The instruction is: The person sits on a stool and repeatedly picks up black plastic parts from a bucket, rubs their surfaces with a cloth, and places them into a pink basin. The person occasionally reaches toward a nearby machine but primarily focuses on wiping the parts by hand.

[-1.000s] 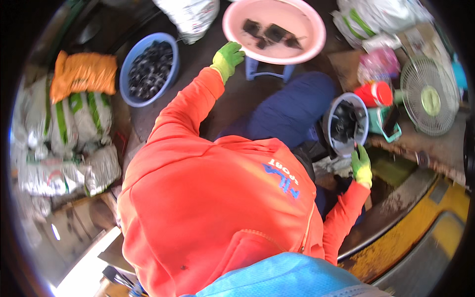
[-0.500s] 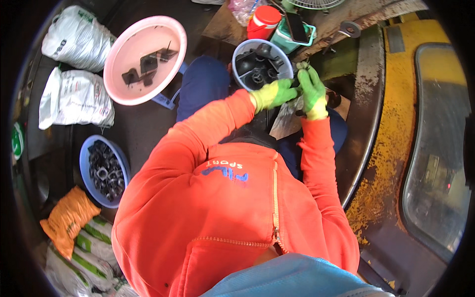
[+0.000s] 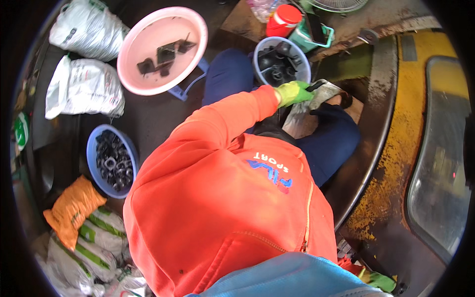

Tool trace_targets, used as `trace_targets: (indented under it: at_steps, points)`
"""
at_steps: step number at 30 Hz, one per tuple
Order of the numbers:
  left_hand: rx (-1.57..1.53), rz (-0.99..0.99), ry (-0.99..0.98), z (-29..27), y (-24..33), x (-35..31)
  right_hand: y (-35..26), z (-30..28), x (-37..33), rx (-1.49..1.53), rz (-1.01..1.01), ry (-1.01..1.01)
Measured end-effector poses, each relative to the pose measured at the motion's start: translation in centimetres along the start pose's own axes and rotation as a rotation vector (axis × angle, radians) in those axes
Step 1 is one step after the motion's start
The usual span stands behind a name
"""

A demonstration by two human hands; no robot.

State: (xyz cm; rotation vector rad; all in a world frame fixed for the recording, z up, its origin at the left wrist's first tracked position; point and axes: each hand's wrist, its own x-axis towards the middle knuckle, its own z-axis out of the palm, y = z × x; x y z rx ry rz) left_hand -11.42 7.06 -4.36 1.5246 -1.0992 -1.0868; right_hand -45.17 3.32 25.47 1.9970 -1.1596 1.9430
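My left hand (image 3: 294, 93), in a yellow-green glove, is closed on a small black part (image 3: 315, 86) that sticks out past its fingertips. It is just below a blue basin (image 3: 258, 63) of black moulded parts, beside a grey-white sheet or pad (image 3: 324, 94) near my knee. My right hand (image 3: 380, 281), also gloved, is far down at the lower right, close to my side. Only part of it shows past my body, and I cannot make out its fingers or anything in them.
Left of my knee stands a pink basin (image 3: 126, 74) of water with dark pieces. Another blue basin (image 3: 94, 171) holds many black rings. White sacks (image 3: 86, 89) and an orange bag (image 3: 74, 208) line the left. A red jug (image 3: 284, 20) and yellow machine panel (image 3: 391, 163) are at right.
My right hand has left the left hand and swung back down to the lower right. My left hand stays near the blue basin with the black part. The whole view has shifted slightly.
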Motion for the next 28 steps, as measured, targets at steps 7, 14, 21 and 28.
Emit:
trace_targets:
  at_steps: [7, 14, 21, 28]
  points:
    - [0.028, -0.195, -0.055, -1.6, 1.5, -0.9, 0.6, -1.4, 1.9, -0.045, 0.113, 0.263]
    - [-0.045, -0.173, 0.0, -1.4, 0.9, 1.7, 0.5, -1.7, 3.6, -0.134, 0.203, 0.388]
    - [-0.013, -0.102, -0.087, -0.5, 0.6, 3.0, 4.6, 3.0, 4.9, -0.235, 0.154, 0.022]
    - [-0.087, -0.209, -0.082, -0.8, 0.8, 5.1, 12.4, 13.2, 10.2, 0.643, 0.452, -0.291]
